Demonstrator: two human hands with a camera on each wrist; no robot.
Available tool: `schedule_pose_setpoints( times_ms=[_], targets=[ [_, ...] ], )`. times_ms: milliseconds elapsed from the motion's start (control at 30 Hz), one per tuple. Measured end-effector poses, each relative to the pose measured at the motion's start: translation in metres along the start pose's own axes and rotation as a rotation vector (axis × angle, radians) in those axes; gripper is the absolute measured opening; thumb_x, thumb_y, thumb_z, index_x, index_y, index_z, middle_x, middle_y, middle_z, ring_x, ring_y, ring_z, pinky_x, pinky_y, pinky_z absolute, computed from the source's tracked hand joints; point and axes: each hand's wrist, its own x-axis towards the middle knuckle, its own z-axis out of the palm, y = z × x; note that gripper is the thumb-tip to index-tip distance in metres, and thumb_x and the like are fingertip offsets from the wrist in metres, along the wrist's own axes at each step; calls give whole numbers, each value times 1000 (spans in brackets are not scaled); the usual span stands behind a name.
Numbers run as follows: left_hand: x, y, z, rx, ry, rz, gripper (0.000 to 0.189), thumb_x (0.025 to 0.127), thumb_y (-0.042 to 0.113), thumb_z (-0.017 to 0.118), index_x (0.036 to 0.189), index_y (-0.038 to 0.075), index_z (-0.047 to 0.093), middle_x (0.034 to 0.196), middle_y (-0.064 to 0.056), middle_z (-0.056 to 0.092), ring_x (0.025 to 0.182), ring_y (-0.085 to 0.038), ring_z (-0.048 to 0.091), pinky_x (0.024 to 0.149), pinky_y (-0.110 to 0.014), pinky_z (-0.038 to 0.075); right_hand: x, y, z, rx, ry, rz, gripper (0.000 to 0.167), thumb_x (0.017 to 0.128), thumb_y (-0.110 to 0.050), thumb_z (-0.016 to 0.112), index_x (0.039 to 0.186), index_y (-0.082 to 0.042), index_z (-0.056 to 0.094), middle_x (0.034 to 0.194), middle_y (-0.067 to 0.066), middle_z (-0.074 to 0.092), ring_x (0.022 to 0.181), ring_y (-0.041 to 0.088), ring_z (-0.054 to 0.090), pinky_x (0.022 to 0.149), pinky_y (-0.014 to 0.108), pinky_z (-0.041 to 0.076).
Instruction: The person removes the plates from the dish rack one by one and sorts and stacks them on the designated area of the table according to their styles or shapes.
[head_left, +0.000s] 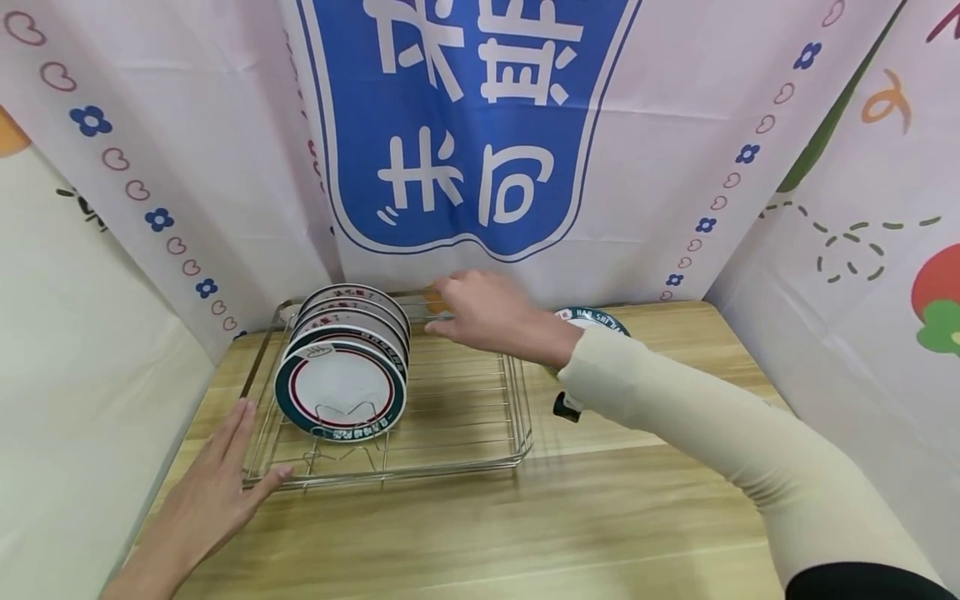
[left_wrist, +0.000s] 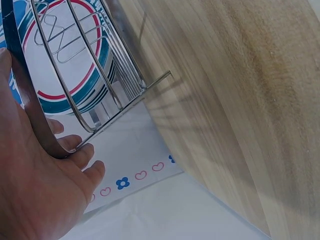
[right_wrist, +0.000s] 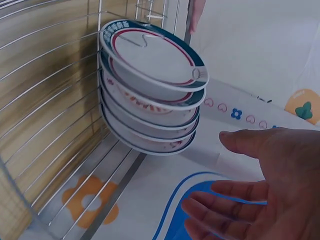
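Several round plates [head_left: 341,387] stand on edge in a row in the left part of a wire dish rack [head_left: 457,465]. The front plates have dark green rims and a red ring; those behind carry reddish markings. My left hand [head_left: 213,487] rests at the rack's front left corner, fingers along its side and thumb by the front rim. In the left wrist view, the rack's flat metal strip [left_wrist: 32,107] crosses that hand. Over the rack's back right, my right hand [head_left: 483,312] hangs with fingers loosely apart, holding nothing. The right wrist view shows it apart from the plates [right_wrist: 152,55].
Another green-rimmed plate [head_left: 592,318] lies at the back right of the wooden table [head_left: 480,542], partly hidden by my right forearm. A white cloth [head_left: 652,167] with a blue emblem hangs behind the rack, and pale printed panels stand at both sides.
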Motion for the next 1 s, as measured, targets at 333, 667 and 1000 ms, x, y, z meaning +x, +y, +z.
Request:
schedule_pose_setpoints(
  times_ms=[333, 667, 1000],
  targets=[
    [3, -1, 1, 6, -6, -3, 106, 101, 51, 69, 172, 13, 0, 177, -21, 4, 151, -59, 25, 107, -81, 33, 24, -38, 19, 86, -85, -86, 39, 97, -46, 77, 115, -12, 74, 83, -1, 67, 67, 12, 60, 58, 29, 51],
    [1, 0, -1, -15, -6, 1, 104, 103, 50, 67, 171, 11, -2, 177, -23, 4, 156, -56, 18, 125, -71, 15, 42, -57, 47, 158, -132, -114, 30, 97, -40, 79, 101, -11, 75, 63, -7, 47, 55, 7, 49, 49, 23, 40],
    [0, 2, -2, -4, -9, -1, 103, 103, 50, 65, 171, 10, -1, 176, -24, 6, 158, -53, 17, 127, -68, 15, 54, -68, 71, 157, -174, -133, 23, 98, -36, 78, 97, -14, 72, 72, -5, 57, 60, 8, 53, 55, 25, 47]
  ],
)
